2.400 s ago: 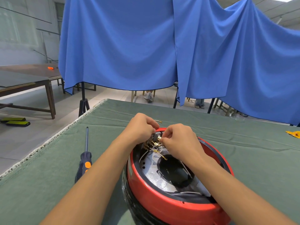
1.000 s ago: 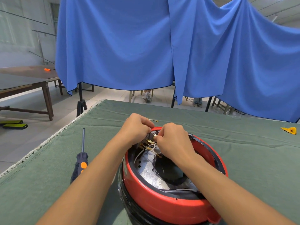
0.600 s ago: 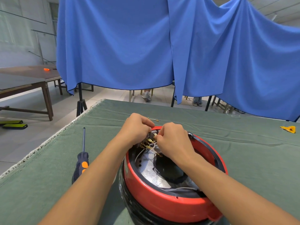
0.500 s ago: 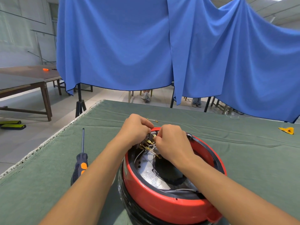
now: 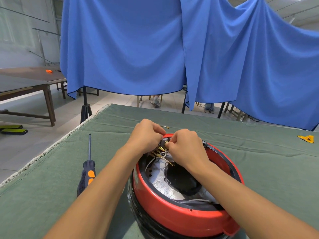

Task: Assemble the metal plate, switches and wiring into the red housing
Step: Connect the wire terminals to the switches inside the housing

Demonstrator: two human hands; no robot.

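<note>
A blue fabric curtain (image 5: 138,49) hangs across the back, beyond the far edge of the table (image 5: 267,166), which is covered in green cloth. The round red plastic housing (image 5: 172,213) sits near the table's near edge, a little right of the middle, on a black base. Inside it lies the speckled silver metal plate (image 5: 160,183) with a dark round opening at its centre. The left hand (image 5: 146,135) and the right hand (image 5: 186,145) meet over the housing's far rim, both with fingers curled; they pinch the white wiring with brass terminals (image 5: 160,152) at the switch block, which the fingers mostly hide. A screwdriver with a black and orange handle (image 5: 87,171) lies left of the housing, shaft pointing to the far edge. A small yellow piece (image 5: 306,138) lies by the right edge.
</note>
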